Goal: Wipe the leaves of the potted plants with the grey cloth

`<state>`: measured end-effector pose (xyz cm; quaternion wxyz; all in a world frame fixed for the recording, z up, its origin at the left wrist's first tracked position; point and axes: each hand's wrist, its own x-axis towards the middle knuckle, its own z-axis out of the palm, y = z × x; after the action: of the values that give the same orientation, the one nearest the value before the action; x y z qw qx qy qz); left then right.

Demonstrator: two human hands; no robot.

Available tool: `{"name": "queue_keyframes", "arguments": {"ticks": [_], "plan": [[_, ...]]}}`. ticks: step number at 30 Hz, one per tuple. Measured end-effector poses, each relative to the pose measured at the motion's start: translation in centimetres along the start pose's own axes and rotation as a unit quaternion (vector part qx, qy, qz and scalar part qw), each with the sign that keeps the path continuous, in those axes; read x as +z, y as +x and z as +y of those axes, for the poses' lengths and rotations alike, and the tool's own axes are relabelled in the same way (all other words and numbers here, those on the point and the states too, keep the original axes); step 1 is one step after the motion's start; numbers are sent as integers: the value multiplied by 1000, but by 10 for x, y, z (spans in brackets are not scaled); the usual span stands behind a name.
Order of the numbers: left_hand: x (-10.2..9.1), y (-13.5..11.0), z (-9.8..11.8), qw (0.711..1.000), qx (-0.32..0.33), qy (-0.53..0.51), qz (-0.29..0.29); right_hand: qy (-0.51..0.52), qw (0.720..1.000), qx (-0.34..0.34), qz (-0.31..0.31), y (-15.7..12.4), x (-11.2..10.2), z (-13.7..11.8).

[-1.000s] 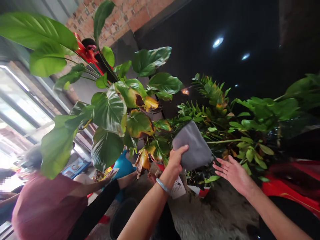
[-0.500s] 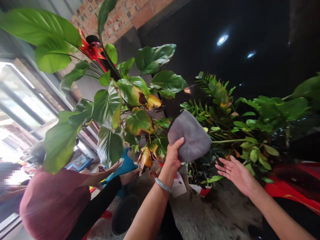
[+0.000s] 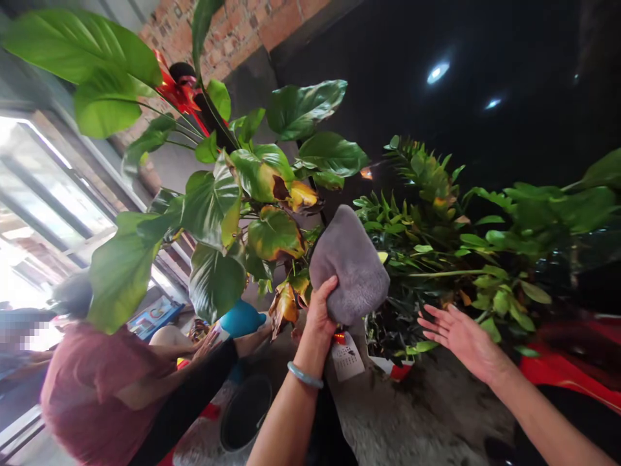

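Left grip [image 3: 321,309] pinches a grey cloth [image 3: 350,264] against the broad-leaved plant [image 3: 252,194]; right grip [image 3: 456,333] hovers spread near the fern-like plant [image 3: 427,239].

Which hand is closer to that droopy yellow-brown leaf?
Left. The left hand, gripping the grey cloth, is just beside the yellow-brown leaf. The right hand, open, is farther away, by the small-leaved plant.

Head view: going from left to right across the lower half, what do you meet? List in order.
From the left: person in a maroon top → blue object → left hand gripping the grey cloth → open right hand → red surface.
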<state>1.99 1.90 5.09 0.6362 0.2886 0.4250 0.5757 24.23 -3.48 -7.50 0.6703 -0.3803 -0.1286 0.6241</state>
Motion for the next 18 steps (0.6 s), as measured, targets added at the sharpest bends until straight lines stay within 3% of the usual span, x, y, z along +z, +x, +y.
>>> {"name": "queue_keyframes", "arguments": {"ticks": [2,5,8,12,14,16,18], "plan": [[-11,-5,-22,997,-44,59,-15,-5,1000,0,-2,0,3,4],[-35,-22,-49,977,-119,153,-92,-59,998,27,27,3,0,7],[-48,-28,-37,978,-108,135,-114,-103,991,38,73,7,-7,6],[-34,-8,16,1000,-7,-12,-13,-99,992,24,77,10,-10,3],[-25,4,28,996,34,-60,52,-93,993,16,75,11,-8,4],[-24,9,19,994,31,-49,98,-83,994,5,75,11,-5,6],[-34,4,-6,994,-29,12,109,-76,994,-3,79,10,-4,8]]}}
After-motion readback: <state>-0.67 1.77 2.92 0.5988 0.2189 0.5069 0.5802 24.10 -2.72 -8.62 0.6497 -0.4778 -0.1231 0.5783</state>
